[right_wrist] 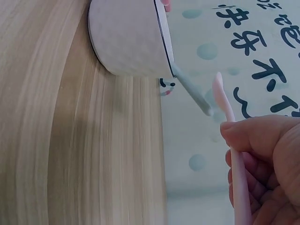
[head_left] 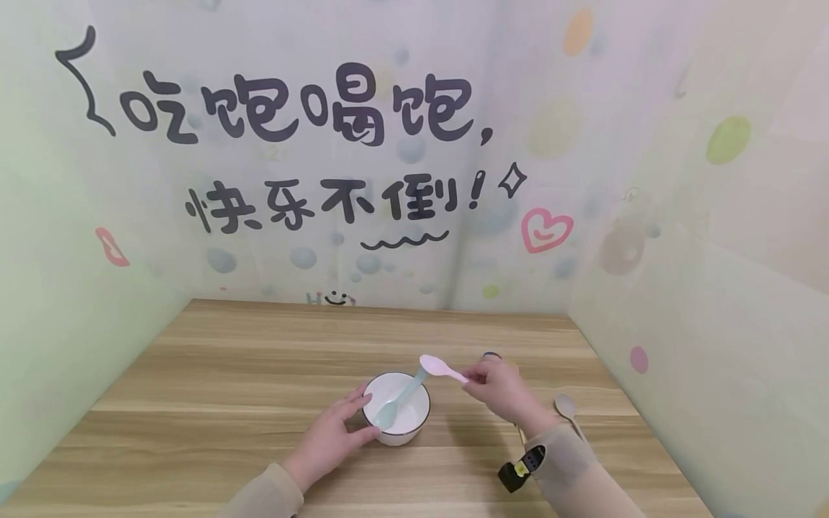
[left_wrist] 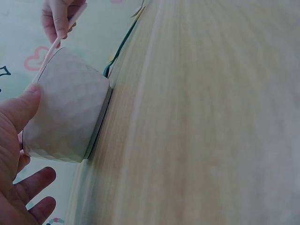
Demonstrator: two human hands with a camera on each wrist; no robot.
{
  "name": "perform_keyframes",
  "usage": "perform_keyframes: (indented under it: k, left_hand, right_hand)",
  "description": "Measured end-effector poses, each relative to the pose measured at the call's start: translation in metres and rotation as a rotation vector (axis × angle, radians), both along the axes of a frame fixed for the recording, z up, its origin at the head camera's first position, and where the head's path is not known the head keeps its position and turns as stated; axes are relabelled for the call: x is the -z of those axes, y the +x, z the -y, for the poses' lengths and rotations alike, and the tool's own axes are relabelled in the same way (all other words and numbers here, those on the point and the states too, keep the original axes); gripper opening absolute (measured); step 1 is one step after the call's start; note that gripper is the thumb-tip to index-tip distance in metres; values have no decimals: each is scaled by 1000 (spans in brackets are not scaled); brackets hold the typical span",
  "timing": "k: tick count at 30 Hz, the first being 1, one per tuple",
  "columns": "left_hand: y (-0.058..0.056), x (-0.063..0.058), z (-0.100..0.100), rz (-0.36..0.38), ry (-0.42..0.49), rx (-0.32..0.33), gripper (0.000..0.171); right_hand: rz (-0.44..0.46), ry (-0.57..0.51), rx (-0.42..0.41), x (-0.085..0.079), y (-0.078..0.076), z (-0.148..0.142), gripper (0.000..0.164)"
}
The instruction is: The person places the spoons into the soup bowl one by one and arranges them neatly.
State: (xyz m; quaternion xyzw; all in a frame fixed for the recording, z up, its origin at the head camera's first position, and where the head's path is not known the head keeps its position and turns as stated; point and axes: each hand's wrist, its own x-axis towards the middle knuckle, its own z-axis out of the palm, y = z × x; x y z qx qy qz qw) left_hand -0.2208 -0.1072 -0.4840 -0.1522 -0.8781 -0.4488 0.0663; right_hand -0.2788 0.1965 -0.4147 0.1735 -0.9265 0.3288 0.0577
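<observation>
A white bowl with a dark rim stands upright on the table, its outside faceted in the left wrist view. My left hand holds it at the left side, thumb and finger at the rim. Inside leans a pale blue-green spoon, its handle sticking out past the far right rim. My right hand pinches a pink spoon by the handle, right of the bowl. The pink spoon's head points left, near the tip of the blue-green handle; the right wrist view shows a gap between them.
A grey spoon lies right of my right wrist, partly behind the sleeve. A dark blue thing shows just beyond my right hand, mostly hidden. Printed walls enclose the wooden table at the back and sides.
</observation>
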Motion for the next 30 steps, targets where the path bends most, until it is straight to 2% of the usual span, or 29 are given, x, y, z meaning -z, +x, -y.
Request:
perform_keyframes:
  k: [7, 14, 21, 30]
  left_hand:
    - [-1, 1, 0, -4, 2, -5, 69]
    - [0, 1, 0, -5, 0, -6, 69]
    - [0, 1, -1, -2, 3, -8, 69]
    - [2, -1, -2, -6, 10, -16, 67]
  right_hand:
    - [27, 17, -75, -2, 2, 7, 7]
    - [1, 66, -142, 0, 2, 12, 8]
    - [62, 84, -198, -1, 2, 16, 10]
    - [-13, 163, -262, 2, 2, 23, 8]
